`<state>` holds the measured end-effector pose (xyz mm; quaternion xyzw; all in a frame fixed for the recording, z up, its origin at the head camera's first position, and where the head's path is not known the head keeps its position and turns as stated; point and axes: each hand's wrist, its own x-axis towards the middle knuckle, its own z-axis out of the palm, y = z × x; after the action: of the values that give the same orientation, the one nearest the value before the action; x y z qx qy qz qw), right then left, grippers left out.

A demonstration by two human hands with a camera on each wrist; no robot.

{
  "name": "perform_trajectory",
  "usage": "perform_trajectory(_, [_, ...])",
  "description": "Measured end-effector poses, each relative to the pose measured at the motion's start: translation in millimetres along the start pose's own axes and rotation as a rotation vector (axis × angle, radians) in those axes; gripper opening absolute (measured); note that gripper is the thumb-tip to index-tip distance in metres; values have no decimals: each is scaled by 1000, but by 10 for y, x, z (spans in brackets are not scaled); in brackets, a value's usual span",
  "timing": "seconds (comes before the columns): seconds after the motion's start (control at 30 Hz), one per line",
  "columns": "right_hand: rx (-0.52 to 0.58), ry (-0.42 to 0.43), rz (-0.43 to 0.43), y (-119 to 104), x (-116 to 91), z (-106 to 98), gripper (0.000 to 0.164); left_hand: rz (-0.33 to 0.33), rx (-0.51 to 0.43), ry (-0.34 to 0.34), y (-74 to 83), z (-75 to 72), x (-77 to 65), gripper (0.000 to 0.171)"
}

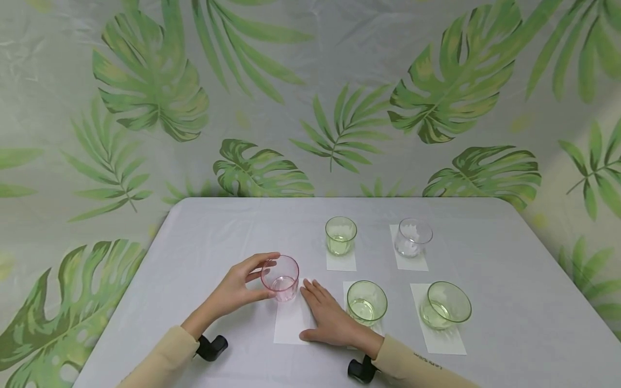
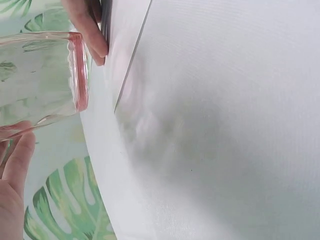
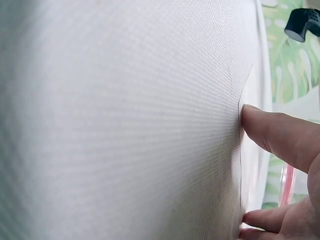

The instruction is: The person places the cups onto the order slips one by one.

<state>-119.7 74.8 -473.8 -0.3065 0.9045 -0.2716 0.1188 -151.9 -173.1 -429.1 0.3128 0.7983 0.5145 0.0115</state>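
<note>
My left hand (image 1: 235, 285) grips a clear drinking glass (image 1: 283, 288) with a pink rim, thumb on the near side and fingers on the far side. It is upright over the far end of a white paper sheet (image 1: 288, 326). In the left wrist view, the glass (image 2: 37, 75) appears slightly clear of the tabletop. Beside it, my right hand (image 1: 331, 322) rests on that sheet's right part with fingers extended. The right wrist view shows the thumb (image 3: 275, 132) and fingertips touching down along the paper's edge.
Close to my right hand stands a green glass (image 1: 367, 304) on paper. Farther right is another green glass (image 1: 443, 307) on its own sheet. Behind them are a third green glass (image 1: 340, 237) and a clear glass (image 1: 412, 237). A white cloth (image 1: 208, 237) covers the table.
</note>
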Motion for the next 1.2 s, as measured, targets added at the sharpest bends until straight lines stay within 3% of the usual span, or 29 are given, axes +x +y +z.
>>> perform_trajectory(0.23, [0,1,2,-11,-6,-7,91,-21,-22,-47,-16,102,-38,71])
perform_trajectory(0.37, [-5,14,-12,-6,-6,0,91,1,-45,-63,-1,159,-48,73])
perform_trajectory(0.6, [9,8,-8,2,-9,7,96,36,-84,-84,223,203,-43,70])
perform_trajectory(0.73, [28,7,4,3,-7,10,96,37,-83,-95,255,210,-55,70])
perform_trajectory(0.93, [40,20,1,2,-3,26,97,34,-79,-120,202,219,-70,74])
perform_trajectory(1.2, [28,34,19,-15,-11,15,94,40,-33,-134,-84,256,-72,82])
